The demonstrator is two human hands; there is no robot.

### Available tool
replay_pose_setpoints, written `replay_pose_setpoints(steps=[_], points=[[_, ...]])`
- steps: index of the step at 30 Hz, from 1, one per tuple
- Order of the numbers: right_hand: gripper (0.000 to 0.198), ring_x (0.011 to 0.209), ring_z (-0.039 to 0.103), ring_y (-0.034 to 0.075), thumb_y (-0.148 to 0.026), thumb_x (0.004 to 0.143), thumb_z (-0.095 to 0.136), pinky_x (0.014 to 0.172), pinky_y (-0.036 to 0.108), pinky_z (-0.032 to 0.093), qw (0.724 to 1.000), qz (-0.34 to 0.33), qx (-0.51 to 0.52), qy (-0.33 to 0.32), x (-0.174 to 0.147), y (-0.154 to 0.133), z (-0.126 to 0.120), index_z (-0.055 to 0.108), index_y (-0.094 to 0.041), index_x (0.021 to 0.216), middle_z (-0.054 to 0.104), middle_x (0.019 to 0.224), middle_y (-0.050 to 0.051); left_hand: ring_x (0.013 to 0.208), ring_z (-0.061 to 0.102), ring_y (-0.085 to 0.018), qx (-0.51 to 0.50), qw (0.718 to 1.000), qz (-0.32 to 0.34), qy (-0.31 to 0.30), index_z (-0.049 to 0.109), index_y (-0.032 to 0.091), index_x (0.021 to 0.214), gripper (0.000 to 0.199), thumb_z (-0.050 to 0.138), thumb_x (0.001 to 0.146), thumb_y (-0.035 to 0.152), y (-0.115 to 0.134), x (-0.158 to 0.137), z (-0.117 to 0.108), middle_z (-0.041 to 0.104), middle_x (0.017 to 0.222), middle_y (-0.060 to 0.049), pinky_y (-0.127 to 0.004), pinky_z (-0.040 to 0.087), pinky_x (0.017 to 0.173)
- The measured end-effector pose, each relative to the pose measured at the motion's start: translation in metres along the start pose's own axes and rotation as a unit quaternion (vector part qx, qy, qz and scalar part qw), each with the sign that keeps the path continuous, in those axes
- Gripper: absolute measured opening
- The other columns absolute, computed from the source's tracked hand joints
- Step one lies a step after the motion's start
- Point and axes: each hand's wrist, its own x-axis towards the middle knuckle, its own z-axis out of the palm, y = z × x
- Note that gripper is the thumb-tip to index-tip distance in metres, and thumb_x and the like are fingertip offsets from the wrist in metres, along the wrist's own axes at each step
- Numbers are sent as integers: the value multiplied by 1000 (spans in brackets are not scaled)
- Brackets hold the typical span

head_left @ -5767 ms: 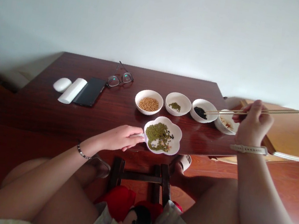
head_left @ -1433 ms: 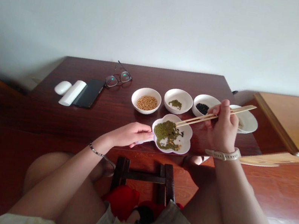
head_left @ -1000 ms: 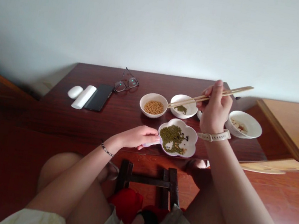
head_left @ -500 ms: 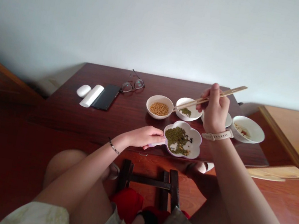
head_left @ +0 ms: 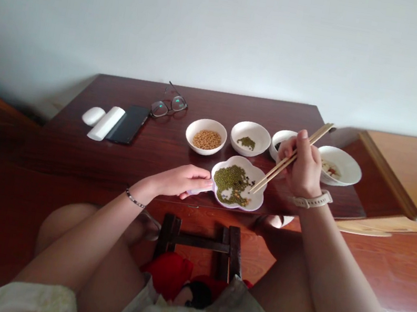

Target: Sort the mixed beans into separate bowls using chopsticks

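My left hand (head_left: 191, 181) is closed around the handle of a white flower-shaped dish (head_left: 257, 199) near the table's front edge. Green beans (head_left: 230, 180) fill its left side, with some dark and yellowish ones among them. My right hand (head_left: 303, 161) grips a pair of chopsticks (head_left: 286, 163), whose tips point down into the dish's right part. Whether the tips touch a bean I cannot tell. Behind the dish stand a bowl of yellow soybeans (head_left: 207, 139) and a bowl with a few green beans (head_left: 246, 142). A third white bowl (head_left: 283, 136) is partly hidden by my right hand.
A larger white bowl (head_left: 350, 169) with pale and reddish pieces stands at the right. Glasses (head_left: 169, 107), a dark phone-like slab (head_left: 129, 124), a white long case (head_left: 106, 123) and a small white case (head_left: 93, 116) lie at the left. A wooden cabinet (head_left: 406, 168) adjoins on the right.
My right hand has brought the chopstick tips from beside the soybean bowl down into the flower-shaped dish. My left hand still holds the handle. The whole view has shifted slightly.
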Motion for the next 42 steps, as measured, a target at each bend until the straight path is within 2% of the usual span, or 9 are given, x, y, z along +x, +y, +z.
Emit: replay_pose_setpoints(steps=[4,9,15,17,20,25,29,32,42], points=[[68,41,33,12,-85,96,66,36,31,17,999,12,-3,-29,1,-4,-2,49,-27,63,37,56,-3,52,48,-8,14,1000,-6,6,62,20,90,48,62,107,65,1,0,0,56,74,3,-22,37,49],[62,42,38,13,-73,103,66,40,30,21,994,28,15,-109,-9,-11,3,53,-27,64,42,55,-2,53,52,-8,21,1000,-16,9,59,20,88,49,61,107,64,4,0,0,57,76,2,-21,37,48],[65,47,45,12,-78,102,62,44,28,31,979,54,-57,-185,-18,-6,5,61,-23,68,52,58,0,52,50,-8,24,999,-19,14,58,20,86,50,61,106,66,5,-1,1,56,74,2,-21,36,47],[64,47,45,12,-80,101,63,44,28,30,982,55,-68,-168,-18,0,6,64,-24,71,52,58,-1,52,51,-8,29,999,-20,17,58,20,86,51,61,106,66,4,-1,2,57,74,2,-21,37,48],[65,47,45,12,-84,97,64,43,28,30,993,36,-55,-96,-17,7,11,63,-25,71,52,59,-1,53,52,-9,31,999,-17,22,58,20,86,51,60,107,67,3,-1,3,58,76,2,-20,40,48],[65,45,47,12,-81,103,59,42,29,32,1000,-2,-18,2,-13,13,18,62,-25,71,53,58,-1,57,51,-10,24,999,-10,32,60,21,87,51,61,107,68,2,-2,5,56,76,2,-20,43,48],[65,42,43,11,-83,102,58,40,29,30,998,-13,-34,45,-8,15,18,61,-26,70,51,57,-2,56,51,-9,23,999,-11,41,61,20,88,50,61,107,67,2,-3,7,56,75,3,-19,42,48],[63,40,41,11,-80,102,60,40,29,25,997,-15,-55,47,-7,16,17,61,-26,70,48,54,-3,56,50,-9,21,999,-8,43,62,20,90,49,61,107,66,1,-3,7,56,76,3,-19,41,48],[62,37,40,11,-80,103,60,39,28,26,997,7,-82,-2,-7,19,17,64,-25,74,48,45,-4,52,50,-8,29,998,-5,50,62,20,90,48,61,108,64,1,-3,8,58,75,4,-20,36,47]])
